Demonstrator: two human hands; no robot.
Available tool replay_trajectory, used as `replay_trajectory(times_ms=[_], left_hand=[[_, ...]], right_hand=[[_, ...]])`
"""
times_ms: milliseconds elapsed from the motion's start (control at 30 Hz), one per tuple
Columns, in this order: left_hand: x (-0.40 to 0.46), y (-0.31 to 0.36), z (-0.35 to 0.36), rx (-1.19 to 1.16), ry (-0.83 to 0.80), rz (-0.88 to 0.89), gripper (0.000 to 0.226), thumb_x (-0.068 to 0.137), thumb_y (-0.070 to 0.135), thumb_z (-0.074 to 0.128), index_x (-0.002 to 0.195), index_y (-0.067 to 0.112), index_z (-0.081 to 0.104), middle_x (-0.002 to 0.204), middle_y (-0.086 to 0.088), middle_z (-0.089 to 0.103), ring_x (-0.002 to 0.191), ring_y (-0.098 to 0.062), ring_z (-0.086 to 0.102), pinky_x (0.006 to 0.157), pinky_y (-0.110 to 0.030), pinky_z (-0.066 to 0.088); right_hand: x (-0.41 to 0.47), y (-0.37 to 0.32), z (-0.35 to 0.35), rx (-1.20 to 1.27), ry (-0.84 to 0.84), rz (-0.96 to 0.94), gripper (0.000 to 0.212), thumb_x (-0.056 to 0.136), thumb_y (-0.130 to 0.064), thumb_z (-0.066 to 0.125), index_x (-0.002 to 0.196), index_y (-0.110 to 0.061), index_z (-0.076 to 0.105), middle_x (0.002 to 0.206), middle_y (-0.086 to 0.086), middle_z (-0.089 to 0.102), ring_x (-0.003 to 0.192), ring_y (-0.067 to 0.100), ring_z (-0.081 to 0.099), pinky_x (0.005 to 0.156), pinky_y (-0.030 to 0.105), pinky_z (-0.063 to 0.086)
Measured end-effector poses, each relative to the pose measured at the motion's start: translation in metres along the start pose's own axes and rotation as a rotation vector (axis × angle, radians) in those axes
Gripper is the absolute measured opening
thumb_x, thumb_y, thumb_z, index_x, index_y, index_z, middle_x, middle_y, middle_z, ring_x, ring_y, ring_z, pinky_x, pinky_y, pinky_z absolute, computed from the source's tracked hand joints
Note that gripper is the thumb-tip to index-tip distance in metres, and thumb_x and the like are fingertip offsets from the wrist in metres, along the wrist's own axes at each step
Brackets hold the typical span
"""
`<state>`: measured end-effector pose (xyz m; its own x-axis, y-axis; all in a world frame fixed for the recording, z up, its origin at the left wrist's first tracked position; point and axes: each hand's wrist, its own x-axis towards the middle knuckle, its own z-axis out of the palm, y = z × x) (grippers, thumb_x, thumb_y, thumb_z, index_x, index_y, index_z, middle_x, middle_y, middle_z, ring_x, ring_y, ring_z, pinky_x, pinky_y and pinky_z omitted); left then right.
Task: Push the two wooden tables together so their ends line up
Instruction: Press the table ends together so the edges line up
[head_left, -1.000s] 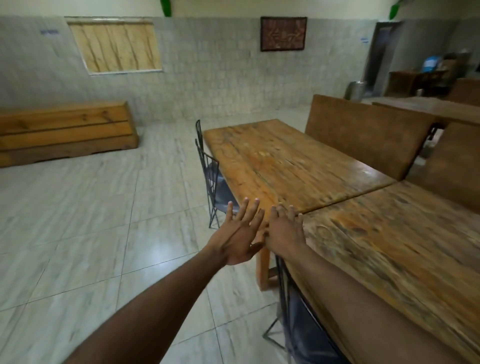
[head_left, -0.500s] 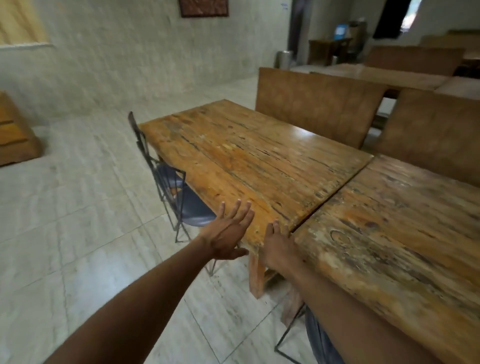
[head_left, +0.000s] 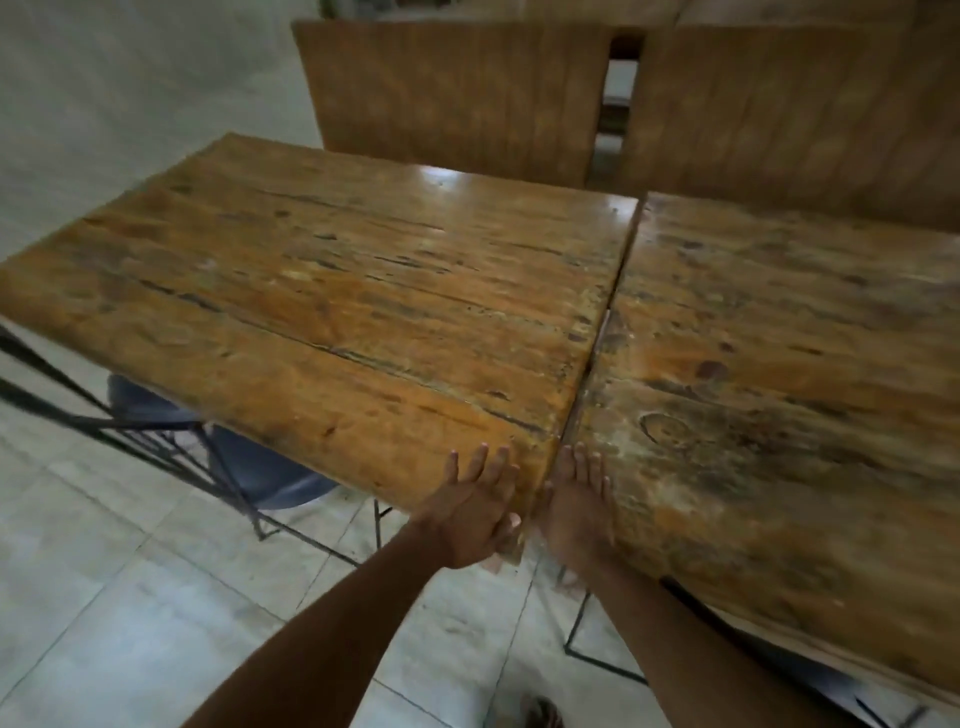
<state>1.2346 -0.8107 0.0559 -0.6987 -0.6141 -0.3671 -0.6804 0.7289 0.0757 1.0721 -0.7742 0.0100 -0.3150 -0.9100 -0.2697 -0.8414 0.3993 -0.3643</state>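
Two worn wooden tables stand end to end. The left table (head_left: 332, 306) and the right table (head_left: 779, 395) meet along a thin dark seam that runs from the far side to the near corners. My left hand (head_left: 475, 512) lies flat against the near corner edge of the left table, fingers spread over the rim. My right hand (head_left: 579, 512) rests on the near corner of the right table, fingers stretched out on the top. The two hands sit side by side with the seam between them. At the hands, the near corners sit close to level.
A chair with a blue seat and black metal frame (head_left: 260, 470) is tucked under the left table. More metal chair legs (head_left: 576, 631) show under the right table. Two tall wooden bench backs (head_left: 457, 98) stand behind the tables. Pale tiled floor (head_left: 130, 597) lies to my left; a foot (head_left: 543, 713) shows below.
My left hand has gone from hovering beside the left table to lying on its near corner. My right hand has stayed on the right table's corner. The view has moved closer and tipped down.
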Motion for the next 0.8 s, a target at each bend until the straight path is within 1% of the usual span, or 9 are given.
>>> replay_trajectory(times_ms=[67,200,267,333,367,433,633,800], left_hand=[[0.022,-0.01,0.013,-0.016,-0.001,0.054,0.069,0.106,0.049,0.026,0.159,0.009,0.006,0.168,-0.018,-0.011,0.154,-0.04,-0.009,0.12,-0.066,0.0],[0.057,-0.022,0.049,-0.051,0.042,0.157,0.077,0.102,0.059,0.019,0.159,0.01,0.001,0.167,-0.018,-0.015,0.151,-0.039,-0.019,0.119,-0.067,-0.004],[0.069,-0.024,0.074,-0.069,0.138,0.178,0.081,0.1,0.065,0.013,0.16,0.011,0.001,0.168,-0.017,-0.012,0.152,-0.038,-0.02,0.119,-0.068,-0.004],[0.071,-0.024,0.093,-0.071,0.239,0.187,0.082,0.099,0.066,0.012,0.16,0.011,0.005,0.169,-0.017,-0.005,0.154,-0.038,-0.014,0.119,-0.068,-0.001],[0.071,-0.024,0.097,-0.065,0.283,0.187,0.081,0.1,0.066,0.012,0.16,0.011,0.006,0.169,-0.017,-0.003,0.154,-0.037,-0.012,0.12,-0.067,-0.001],[0.071,-0.025,0.1,-0.065,0.32,0.189,0.079,0.101,0.064,0.011,0.16,0.011,0.008,0.169,-0.017,0.0,0.155,-0.036,-0.01,0.121,-0.066,-0.001],[0.071,-0.025,0.098,-0.085,0.345,0.186,0.066,0.105,0.049,0.011,0.16,0.013,0.013,0.17,-0.014,0.005,0.155,-0.033,-0.006,0.121,-0.064,0.003],[0.077,-0.028,0.098,-0.124,0.398,0.197,0.062,0.106,0.046,0.014,0.159,0.015,0.021,0.169,-0.01,0.014,0.156,-0.03,-0.001,0.122,-0.062,0.001]], right_hand=[[0.014,0.014,0.006,0.04,0.084,0.047,0.061,0.107,-0.033,0.026,0.161,-0.011,0.008,0.17,0.007,0.003,0.156,0.027,-0.004,0.126,0.044,0.002],[0.028,0.027,0.017,-0.027,0.169,0.035,0.057,0.107,-0.032,0.027,0.16,-0.012,0.016,0.169,0.008,0.011,0.156,0.029,0.001,0.126,0.047,0.002],[0.028,0.031,0.03,-0.071,0.269,0.033,0.055,0.107,-0.03,0.029,0.158,-0.01,0.025,0.167,0.01,0.02,0.155,0.031,0.009,0.126,0.05,0.005],[0.028,0.032,0.039,-0.08,0.318,0.043,0.055,0.106,-0.032,0.028,0.157,-0.01,0.028,0.166,0.009,0.024,0.155,0.031,0.013,0.126,0.05,0.008],[0.028,0.032,0.04,-0.086,0.33,0.045,0.056,0.106,-0.033,0.026,0.157,-0.011,0.028,0.166,0.008,0.024,0.155,0.03,0.013,0.126,0.049,0.009],[0.028,0.031,0.041,-0.091,0.342,0.047,0.056,0.106,-0.033,0.025,0.157,-0.011,0.028,0.166,0.007,0.024,0.155,0.029,0.012,0.126,0.048,0.008],[0.023,0.032,0.042,-0.093,0.386,0.032,0.055,0.107,-0.031,0.028,0.158,-0.01,0.027,0.166,0.007,0.023,0.155,0.027,0.012,0.126,0.045,0.006],[0.024,0.036,0.049,-0.096,0.38,0.023,0.055,0.108,-0.033,0.023,0.159,-0.011,0.022,0.168,0.005,0.017,0.156,0.025,0.006,0.126,0.045,0.004]])
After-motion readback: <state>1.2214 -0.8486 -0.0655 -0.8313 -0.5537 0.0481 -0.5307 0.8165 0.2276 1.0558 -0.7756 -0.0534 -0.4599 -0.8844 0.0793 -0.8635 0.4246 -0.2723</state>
